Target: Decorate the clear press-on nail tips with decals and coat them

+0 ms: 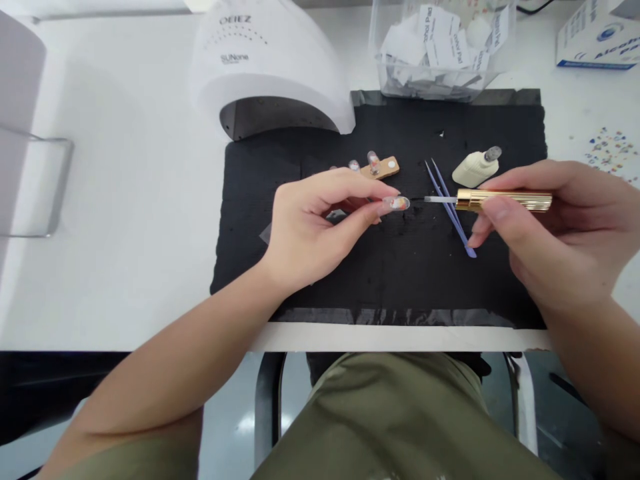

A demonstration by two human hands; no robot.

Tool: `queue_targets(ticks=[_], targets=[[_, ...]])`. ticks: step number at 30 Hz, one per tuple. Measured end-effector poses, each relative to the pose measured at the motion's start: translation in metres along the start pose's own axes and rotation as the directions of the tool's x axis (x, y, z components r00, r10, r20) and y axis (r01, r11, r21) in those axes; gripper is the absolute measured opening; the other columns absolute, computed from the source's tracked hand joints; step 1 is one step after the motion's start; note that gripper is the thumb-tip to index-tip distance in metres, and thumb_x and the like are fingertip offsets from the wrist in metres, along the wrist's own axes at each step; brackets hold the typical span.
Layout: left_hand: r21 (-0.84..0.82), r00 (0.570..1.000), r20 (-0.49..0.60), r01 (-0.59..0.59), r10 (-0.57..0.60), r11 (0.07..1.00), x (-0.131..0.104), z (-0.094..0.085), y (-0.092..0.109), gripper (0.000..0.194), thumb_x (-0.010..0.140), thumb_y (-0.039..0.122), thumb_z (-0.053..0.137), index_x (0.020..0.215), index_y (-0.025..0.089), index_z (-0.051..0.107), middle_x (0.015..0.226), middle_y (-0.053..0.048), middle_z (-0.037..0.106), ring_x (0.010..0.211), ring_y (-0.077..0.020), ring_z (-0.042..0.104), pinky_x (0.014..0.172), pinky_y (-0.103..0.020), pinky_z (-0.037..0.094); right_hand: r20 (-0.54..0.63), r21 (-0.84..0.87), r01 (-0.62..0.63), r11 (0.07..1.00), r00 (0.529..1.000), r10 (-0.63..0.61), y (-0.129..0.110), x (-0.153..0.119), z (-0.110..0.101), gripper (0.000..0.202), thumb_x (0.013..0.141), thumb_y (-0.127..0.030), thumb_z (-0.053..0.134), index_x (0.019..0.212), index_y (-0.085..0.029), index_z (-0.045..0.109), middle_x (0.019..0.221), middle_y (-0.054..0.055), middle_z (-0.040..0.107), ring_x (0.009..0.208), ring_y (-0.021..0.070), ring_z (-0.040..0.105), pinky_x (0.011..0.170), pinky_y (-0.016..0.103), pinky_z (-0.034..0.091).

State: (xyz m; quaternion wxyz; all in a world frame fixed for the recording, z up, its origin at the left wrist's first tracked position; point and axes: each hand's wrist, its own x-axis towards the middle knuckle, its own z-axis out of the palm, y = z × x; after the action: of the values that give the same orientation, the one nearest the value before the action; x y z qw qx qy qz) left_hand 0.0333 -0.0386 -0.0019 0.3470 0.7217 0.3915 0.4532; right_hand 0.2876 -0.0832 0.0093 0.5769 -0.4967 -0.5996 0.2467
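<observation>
Facing off, basically | decorated false nail (399,203) pinched endwise by left hand (320,223), prob so its face isn't covered | gold-handled brush (525,200) pinched by right hand (565,227)

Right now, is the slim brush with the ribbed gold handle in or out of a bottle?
Out: the brush is in the right hand, its pale stem bare above the flat black mat.

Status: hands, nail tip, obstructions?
Left hand pinching decorated nail tip. Right hand holding gold-handled brush, bristles just short of it. Purple tweezers lying underneath brush.
</observation>
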Motion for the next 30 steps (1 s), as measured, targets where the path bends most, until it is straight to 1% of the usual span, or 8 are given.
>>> queue_targets(ticks=[2, 8, 12, 17, 19, 21, 26, 30], targets=[[-0.006, 1.000, -0.002, 0.008, -0.008, 1.000, 0.000, 0.000, 0.000, 0.011, 0.104, 0.042, 0.089, 0.100, 0.032, 0.091, 0.098, 0.001, 0.090, 0.081, -0.0156, 0.080, 0.076, -0.033, 0.070, -0.003, 0.009, 0.030, 0.999, 1.000, -0.030, 0.002, 0.001, 0.000, 0.012, 0.091, -0.026, 0.088, 0.099, -0.034, 0.090, 0.075, -0.006, 0.078, 0.056, 0.0133, 0.070, 0.045, 0.033, 0.052], [-0.012, 0.999, 0.014, 0.041, -0.041, 0.999, -0.001, 0.000, -0.001, 0.010, 0.101, 0.043, 0.092, 0.101, 0.032, 0.092, 0.096, 0.000, 0.089, 0.074, -0.0142, 0.075, 0.073, -0.032, 0.070, 0.083, 0.037, 0.132, 0.991, 0.987, -0.134, 0.005, 0.006, -0.005, 0.019, 0.089, -0.023, 0.089, 0.105, -0.033, 0.090, 0.079, -0.003, 0.079, 0.054, 0.0168, 0.071, 0.040, 0.039, 0.049], [-0.021, 0.999, 0.036, 0.016, -0.015, 1.000, -0.002, 0.001, -0.003, 0.011, 0.097, 0.040, 0.095, 0.102, 0.031, 0.092, 0.101, -0.001, 0.090, 0.077, -0.0149, 0.077, 0.073, -0.032, 0.070, 0.089, 0.081, 0.112, 0.990, 0.989, -0.119, 0.006, 0.009, -0.005, 0.023, 0.088, -0.020, 0.088, 0.106, -0.034, 0.092, 0.079, -0.002, 0.078, 0.051, 0.0170, 0.068, 0.038, 0.040, 0.049], [0.057, 1.000, 0.008, -0.016, 0.016, 0.998, -0.001, 0.001, -0.006, 0.010, 0.100, 0.041, 0.091, 0.097, 0.032, 0.092, 0.093, 0.000, 0.088, 0.074, -0.0155, 0.075, 0.071, -0.033, 0.069, 0.052, 0.171, 0.103, 0.980, 0.992, -0.113, 0.006, 0.007, 0.002, 0.018, 0.095, -0.023, 0.081, 0.106, -0.034, 0.091, 0.072, -0.004, 0.075, 0.050, 0.0162, 0.066, 0.036, 0.038, 0.046], [0.050, 0.999, 0.018, -0.043, 0.042, 0.998, 0.000, 0.001, -0.006, 0.005, 0.102, 0.036, 0.089, 0.100, 0.034, 0.093, 0.096, 0.001, 0.089, 0.078, -0.0157, 0.077, 0.074, -0.032, 0.069, 0.046, 0.201, 0.086, 0.976, 0.994, -0.097, 0.006, 0.006, 0.005, 0.014, 0.098, -0.025, 0.082, 0.105, -0.033, 0.091, 0.075, -0.004, 0.076, 0.051, 0.0138, 0.066, 0.038, 0.034, 0.050], [0.050, 0.998, 0.041, -0.054, 0.052, 0.997, 0.000, 0.001, -0.006, 0.008, 0.104, 0.033, 0.086, 0.103, 0.035, 0.093, 0.100, 0.001, 0.090, 0.082, -0.0163, 0.079, 0.077, -0.032, 0.070, 0.056, 0.223, 0.050, 0.973, 0.996, -0.064, 0.005, 0.005, 0.006, 0.011, 0.098, -0.026, 0.083, 0.104, -0.032, 0.091, 0.077, -0.005, 0.078, 0.053, 0.0130, 0.069, 0.040, 0.031, 0.056], [0.073, 0.998, 0.053, -0.025, 0.021, 0.997, -0.001, 0.001, -0.007, 0.008, 0.102, 0.032, 0.086, 0.103, 0.035, 0.093, 0.104, 0.001, 0.091, 0.083, -0.0177, 0.079, 0.077, -0.034, 0.071, 0.088, 0.234, 0.001, 0.972, 0.996, -0.022, 0.003, 0.004, 0.006, 0.013, 0.094, -0.023, 0.088, 0.103, -0.033, 0.091, 0.076, -0.005, 0.082, 0.055, 0.0168, 0.076, 0.043, 0.032, 0.067], [0.046, 0.997, 0.048, -0.055, 0.053, 0.997, -0.001, 0.003, -0.008, 0.013, 0.101, 0.025, 0.085, 0.102, 0.035, 0.094, 0.102, 0.002, 0.090, 0.080, -0.0156, 0.079, 0.075, -0.031, 0.069, 0.128, 0.233, -0.080, 0.969, 0.990, 0.051, -0.002, 0.003, 0.006, 0.011, 0.094, -0.023, 0.090, 0.102, -0.031, 0.091, 0.077, -0.006, 0.083, 0.058, 0.0158, 0.079, 0.049, 0.029, 0.072]])
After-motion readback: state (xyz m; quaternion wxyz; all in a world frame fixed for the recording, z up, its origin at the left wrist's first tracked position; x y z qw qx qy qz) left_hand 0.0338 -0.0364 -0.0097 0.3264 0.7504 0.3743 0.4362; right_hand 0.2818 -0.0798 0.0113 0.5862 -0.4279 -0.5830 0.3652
